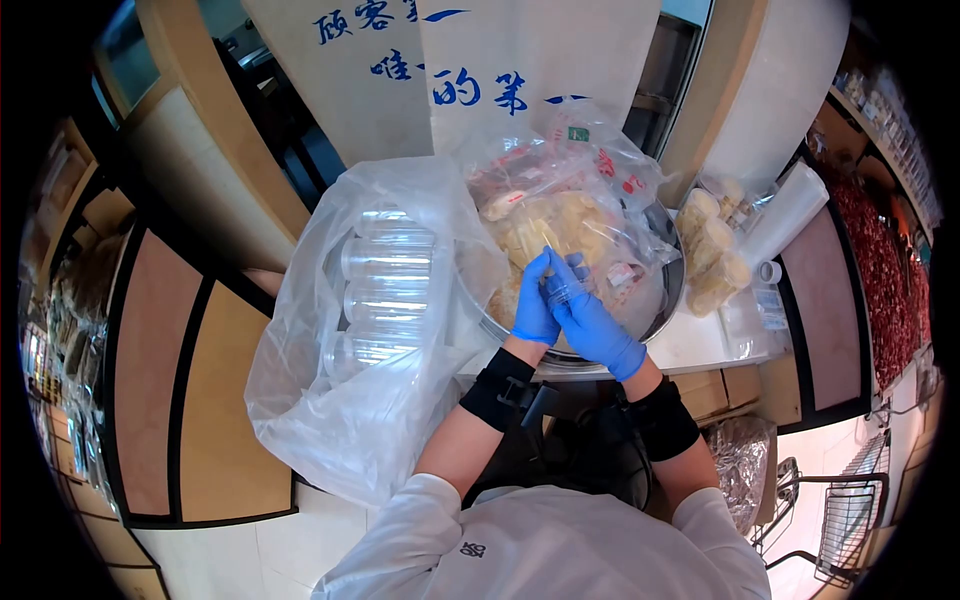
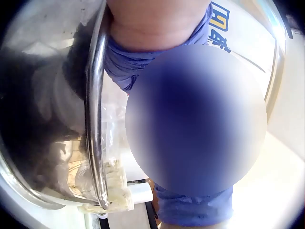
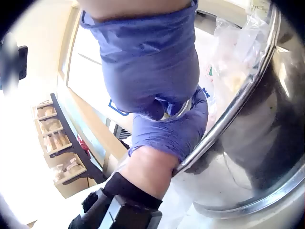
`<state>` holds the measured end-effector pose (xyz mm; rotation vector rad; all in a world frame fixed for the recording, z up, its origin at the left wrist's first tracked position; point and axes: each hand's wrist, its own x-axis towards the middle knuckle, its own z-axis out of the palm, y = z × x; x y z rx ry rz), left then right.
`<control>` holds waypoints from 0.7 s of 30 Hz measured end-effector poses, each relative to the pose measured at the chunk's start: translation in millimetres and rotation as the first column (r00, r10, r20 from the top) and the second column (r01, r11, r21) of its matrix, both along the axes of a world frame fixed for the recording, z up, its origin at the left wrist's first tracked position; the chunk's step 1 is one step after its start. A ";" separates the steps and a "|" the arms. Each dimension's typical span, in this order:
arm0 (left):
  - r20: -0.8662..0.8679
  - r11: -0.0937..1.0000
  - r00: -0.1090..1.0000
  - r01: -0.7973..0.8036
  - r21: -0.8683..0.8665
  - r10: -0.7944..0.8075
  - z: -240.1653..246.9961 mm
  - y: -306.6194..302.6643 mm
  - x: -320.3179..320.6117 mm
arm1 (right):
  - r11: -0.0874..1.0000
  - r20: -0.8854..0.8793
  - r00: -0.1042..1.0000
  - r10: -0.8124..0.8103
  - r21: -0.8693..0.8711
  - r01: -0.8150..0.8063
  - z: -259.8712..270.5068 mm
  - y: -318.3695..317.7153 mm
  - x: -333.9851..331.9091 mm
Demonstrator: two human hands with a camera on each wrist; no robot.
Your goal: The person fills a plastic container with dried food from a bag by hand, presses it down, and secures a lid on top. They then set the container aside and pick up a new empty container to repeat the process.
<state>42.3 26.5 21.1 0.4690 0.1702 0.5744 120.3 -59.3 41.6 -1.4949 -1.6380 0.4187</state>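
Both hands wear blue gloves and meet over a wide metal basin (image 1: 672,300) of pale yellow food (image 1: 565,228) in clear bags. Between them is a small clear plastic piece (image 1: 568,291), gripped by the left hand (image 1: 537,305) and the right hand (image 1: 600,332). In the right wrist view, the curled fingers of the right hand (image 3: 150,71) lie at a thin clear rim (image 3: 178,115), with the left hand (image 3: 167,131) underneath. A blurred disc hides most of both hands in the left wrist view, leaving glove cuffs beside the basin's rim (image 2: 95,95).
Left of the basin, a large translucent bag (image 1: 300,400) holds several clear cylindrical containers (image 1: 390,300). Filled tubs (image 1: 722,275) and a plastic roll (image 1: 790,212) stand to the right. Behind rises a white panel (image 1: 540,50) with blue writing; a wire basket (image 1: 850,520) is at lower right.
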 end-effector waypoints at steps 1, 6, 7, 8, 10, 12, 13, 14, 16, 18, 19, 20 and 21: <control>-0.003 1.000 1.000 -0.001 -0.013 0.001 -3.0 1.1 2.1 | 1.000 -0.069 0.998 -0.002 -0.016 0.001 2.5 0.9 -2.6; 0.083 0.997 0.996 0.029 -0.070 -0.023 -5.3 4.4 0.7 | 0.999 -0.088 0.996 -0.025 -0.029 0.022 -3.4 6.3 -3.6; 0.080 0.995 0.997 0.016 -0.102 -0.008 -1.7 3.1 -0.1 | 1.000 -0.056 0.998 -0.015 -0.003 0.015 0.1 7.0 -3.9; 0.074 0.991 0.997 0.004 -0.137 0.007 1.4 1.2 -0.7 | 1.000 -0.025 1.000 -0.008 0.020 0.008 2.0 7.1 -4.0; 0.052 0.994 0.997 -0.043 -0.105 0.049 12.5 -3.7 -2.7 | 0.997 0.022 1.000 -0.010 0.076 0.008 -0.1 9.6 -2.2; 0.031 0.993 0.995 -0.088 -0.075 0.091 7.7 -1.8 -1.1 | 0.991 0.069 0.997 -0.015 0.130 0.006 -0.4 10.4 -0.3; 0.077 0.990 0.995 -0.053 -0.134 0.063 -2.6 4.1 1.6 | 0.992 0.089 0.996 0.001 0.124 -0.012 0.3 10.5 0.9; 0.124 0.982 0.992 -0.014 -0.191 0.038 -13.3 8.6 4.8 | 0.993 0.109 0.994 0.017 0.116 -0.030 0.7 10.2 1.5; 0.096 0.962 0.990 -0.074 -0.263 0.102 -2.7 8.1 3.4 | 0.991 0.016 1.000 -0.008 0.137 0.006 0.9 5.5 -1.9; 0.066 0.934 0.984 -0.133 -0.333 0.164 1.5 7.4 1.5 | 0.987 -0.076 0.997 -0.032 0.154 0.043 0.4 1.4 -5.5; 0.069 0.939 0.988 -0.109 -0.326 0.139 1.3 7.3 0.9 | 0.985 -0.061 0.993 -0.105 0.132 0.112 0.1 0.1 -6.7; 0.072 0.944 0.991 -0.085 -0.319 0.114 0.9 6.7 0.7 | 0.977 -0.045 0.983 -0.177 0.111 0.181 0.2 -0.8 -8.1; 0.072 0.943 0.991 -0.085 -0.323 0.114 -1.3 6.5 1.8 | 0.978 -0.043 0.983 -0.177 0.107 0.181 2.7 -0.8 -10.4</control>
